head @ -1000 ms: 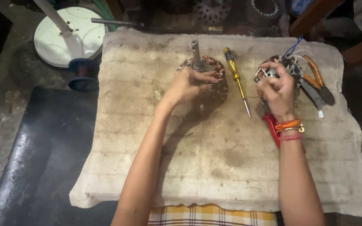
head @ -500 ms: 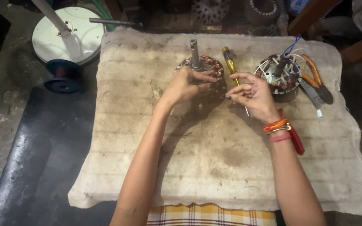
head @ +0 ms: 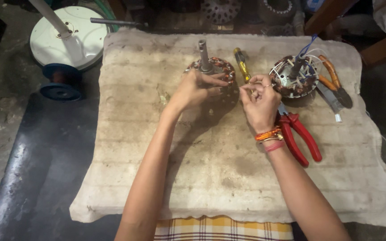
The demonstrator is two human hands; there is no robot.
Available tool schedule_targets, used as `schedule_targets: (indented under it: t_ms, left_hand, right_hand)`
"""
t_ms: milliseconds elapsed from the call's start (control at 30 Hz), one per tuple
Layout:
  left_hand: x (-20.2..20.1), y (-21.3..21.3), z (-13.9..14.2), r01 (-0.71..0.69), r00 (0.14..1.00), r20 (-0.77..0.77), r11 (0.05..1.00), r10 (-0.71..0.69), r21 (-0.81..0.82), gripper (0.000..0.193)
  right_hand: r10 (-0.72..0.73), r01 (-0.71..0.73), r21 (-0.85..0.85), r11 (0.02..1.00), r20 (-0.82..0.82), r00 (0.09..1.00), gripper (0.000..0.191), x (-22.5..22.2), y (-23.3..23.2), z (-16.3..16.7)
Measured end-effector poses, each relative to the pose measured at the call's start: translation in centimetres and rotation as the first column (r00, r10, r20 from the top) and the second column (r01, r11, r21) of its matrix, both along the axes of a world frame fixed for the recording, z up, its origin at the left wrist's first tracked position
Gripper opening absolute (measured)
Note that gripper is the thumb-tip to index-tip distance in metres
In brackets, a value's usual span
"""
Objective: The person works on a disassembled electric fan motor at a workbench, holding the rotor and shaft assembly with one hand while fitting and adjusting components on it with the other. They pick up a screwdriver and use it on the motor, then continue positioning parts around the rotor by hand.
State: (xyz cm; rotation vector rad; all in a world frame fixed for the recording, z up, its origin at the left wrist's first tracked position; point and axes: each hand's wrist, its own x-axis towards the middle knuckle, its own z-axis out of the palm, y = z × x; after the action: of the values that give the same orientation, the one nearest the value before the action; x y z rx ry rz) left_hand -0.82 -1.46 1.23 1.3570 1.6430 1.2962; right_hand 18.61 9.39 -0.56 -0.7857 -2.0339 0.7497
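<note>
Upper centre of the frame, a wound stator [head: 215, 71] stands on a stained cloth [head: 202, 178]; the left hand [head: 196, 89] grips its rim, the right hand [head: 259, 100] pinches fingertips just beside it. Dark concrete floor [head: 5, 134] lies at left.

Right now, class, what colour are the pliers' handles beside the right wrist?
Red, clearest in the head view.

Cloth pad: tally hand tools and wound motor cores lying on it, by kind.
Wound motor cores: 2, one with shaft under the left hand, one with loose wires
Pliers: 2, red-handled, orange-handled
Screwdriver, yellow handle: 1
Total: 5
</note>
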Motion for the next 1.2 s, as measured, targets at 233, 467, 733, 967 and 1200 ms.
schedule_targets:
  t_ms: [233,467,733,967,1200]
  left_hand:
    - [0.0,-0.2,0.1,0.009,0.999,-0.033,0.999,-0.007,0.05,0.029]
    - [0.5,-0.4,1.1,-0.077,0.997,-0.002,0.997,0.077,0.003,0.039]
    - [3.8,-0.5,2.8,-0.401,0.887,-0.231,0.915,0.4,0.047,0.032]
    - [4.6,-0.2,2.4,-0.437,0.805,-0.276,0.839,0.526,0.323,0.021]
    - [4.5,-0.2,2.5,-0.476,0.868,-0.082,0.868,0.489,0.138,0.014]
  right_hand:
    - [0.062,-0.043,0.161,0.986,-0.119,0.991,0.026,-0.2,-0.5,-0.6]
    - [0.112,-0.079,0.226,0.971,-0.139,0.984,0.024,-1.0,0.2,-1.2]
    - [0.108,-0.075,0.182,0.98,-0.179,0.978,0.026,-1.4,-0.9,-0.6]
    - [0.146,-0.105,0.236,0.966,-0.167,0.975,0.025,-1.4,-1.3,0.5]
    - [0.159,-0.113,0.275,0.955,-0.152,0.975,0.023,-0.7,-0.8,1.3]
